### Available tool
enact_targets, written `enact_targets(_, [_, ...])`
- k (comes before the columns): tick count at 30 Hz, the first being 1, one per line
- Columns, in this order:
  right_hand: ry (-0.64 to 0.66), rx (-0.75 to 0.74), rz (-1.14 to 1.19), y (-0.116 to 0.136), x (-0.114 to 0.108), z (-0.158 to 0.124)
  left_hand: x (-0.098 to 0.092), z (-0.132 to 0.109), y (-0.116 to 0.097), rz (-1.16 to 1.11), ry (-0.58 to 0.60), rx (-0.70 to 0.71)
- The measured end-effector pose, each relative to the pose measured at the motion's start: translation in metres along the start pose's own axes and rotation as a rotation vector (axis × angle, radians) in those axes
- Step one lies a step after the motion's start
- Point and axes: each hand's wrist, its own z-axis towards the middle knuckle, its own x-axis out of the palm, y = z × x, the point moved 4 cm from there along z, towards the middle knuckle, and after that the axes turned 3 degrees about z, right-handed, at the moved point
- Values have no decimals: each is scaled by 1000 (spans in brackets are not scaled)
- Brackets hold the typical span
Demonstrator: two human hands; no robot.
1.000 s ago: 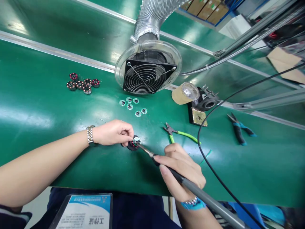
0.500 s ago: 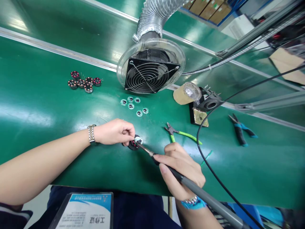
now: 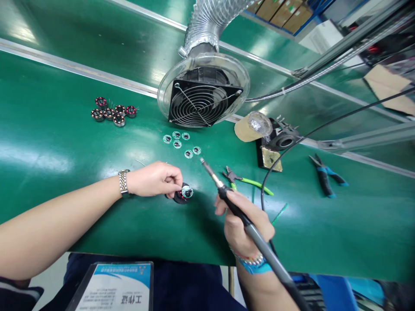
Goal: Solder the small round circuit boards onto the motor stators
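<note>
My left hand (image 3: 155, 178), with a metal watch on the wrist, pinches a small round black motor part (image 3: 183, 193) that rests on the green bench and carries a little round circuit board on top. My right hand (image 3: 243, 222) is wrapped round a soldering iron (image 3: 227, 196). Its tip points up and away, lifted clear of the part, near the loose boards. A black cable runs from the iron across the bench.
Several small round circuit boards (image 3: 181, 142) lie beyond the part. Several wound coils (image 3: 112, 112) sit at the far left. A fume fan with silver duct (image 3: 202, 93), an iron stand with solder roll (image 3: 275, 140), green-handled cutters (image 3: 246, 179) and blue pliers (image 3: 326, 175) are on the green bench (image 3: 340, 233).
My right hand has lifted the soldering iron's tip off the motor part and swung it up and to the right. My left hand has stayed on the part.
</note>
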Motion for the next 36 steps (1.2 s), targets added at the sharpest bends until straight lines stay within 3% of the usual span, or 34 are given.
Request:
enact_targets(3, [56, 57, 20, -6, 12, 4, 1, 0, 1, 5, 2, 2])
enact_targets(6, [210, 98, -76, -7, 26, 9, 2, 1, 2, -15, 6, 13])
enact_targets(10, [225, 117, -102, -8, 34, 10, -1, -1, 1, 25, -4, 38])
enact_targets(14, [189, 109, -80, -10, 36, 8, -4, -14, -12, 339, -135, 244])
enact_targets(17, [183, 114, -61, -11, 37, 8, 9, -28, -17, 559, -186, 394])
enact_targets(20, [176, 120, -51, -12, 37, 8, 25, -34, -15, 688, -202, 417])
enact_targets(25, [153, 121, -35, -12, 38, 7, 34, -27, -14, 542, -260, 273])
enact_targets(29, [123, 126, -25, -10, 33, 5, 30, -27, -8, 127, -439, -102])
enact_targets(32, [49, 97, 15, -5, 24, 8, 37, -31, -5, -174, -509, -336])
enact_targets(36, [56, 16, 4, 2, 20, 17, 43, -33, -8, -304, -571, -407])
